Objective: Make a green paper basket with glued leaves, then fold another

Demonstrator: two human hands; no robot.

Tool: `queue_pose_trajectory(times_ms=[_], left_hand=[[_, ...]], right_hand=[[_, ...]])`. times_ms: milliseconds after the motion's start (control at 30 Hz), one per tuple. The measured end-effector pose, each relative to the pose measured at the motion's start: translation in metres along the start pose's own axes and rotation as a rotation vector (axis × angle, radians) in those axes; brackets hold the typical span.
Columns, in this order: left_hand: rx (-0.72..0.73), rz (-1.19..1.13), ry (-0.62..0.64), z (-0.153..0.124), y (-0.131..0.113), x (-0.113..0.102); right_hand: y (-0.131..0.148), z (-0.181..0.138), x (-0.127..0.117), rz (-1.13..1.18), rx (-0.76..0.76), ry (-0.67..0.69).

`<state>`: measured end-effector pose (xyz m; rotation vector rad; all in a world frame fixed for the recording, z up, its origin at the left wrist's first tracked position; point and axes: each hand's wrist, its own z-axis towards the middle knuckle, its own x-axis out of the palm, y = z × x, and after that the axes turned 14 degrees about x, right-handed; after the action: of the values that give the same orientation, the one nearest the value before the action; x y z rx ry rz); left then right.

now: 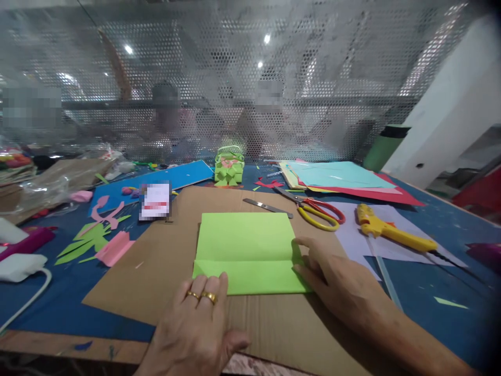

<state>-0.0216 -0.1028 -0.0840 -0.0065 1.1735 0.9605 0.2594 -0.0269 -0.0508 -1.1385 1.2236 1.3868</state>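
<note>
A folded light green paper sheet lies on brown cardboard, with a crease running across its lower part. The fingers of my left hand rest flat on its lower left corner, thumb spread away; two gold rings show on them. At the sheet's right edge, the index finger and thumb of my right hand touch the paper, a gap between them. Just behind the sheet are a flat metal blade and scissors with red and yellow handles.
The cardboard covers the table's middle. A yellow glue gun with its cable lies right, before stacked coloured paper. A small green paper basket stands at the back. Green and pink paper scraps lie left, near a white plug.
</note>
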Motion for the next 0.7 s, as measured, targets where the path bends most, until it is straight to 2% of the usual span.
queue_pose_trajectory(times_ms=[167, 300, 500, 700], left_hand=[[-0.12, 0.057, 0.037, -0.001, -0.004, -0.003], [-0.183, 0.038, 0.011, 0.002, 0.003, -0.004], [-0.148, -0.003, -0.085, -0.002, 0.005, 0.009], [-0.243, -0.03, -0.096, -0.001, -0.001, 0.009]], right_hand=[[-0.001, 0.001, 0.0, -0.042, 0.007, -0.031], [-0.001, 0.002, 0.001, -0.037, -0.023, -0.063], [-0.002, 0.002, 0.002, -0.04, -0.042, -0.099], [-0.001, 0.002, 0.0, -0.033, -0.038, -0.083]])
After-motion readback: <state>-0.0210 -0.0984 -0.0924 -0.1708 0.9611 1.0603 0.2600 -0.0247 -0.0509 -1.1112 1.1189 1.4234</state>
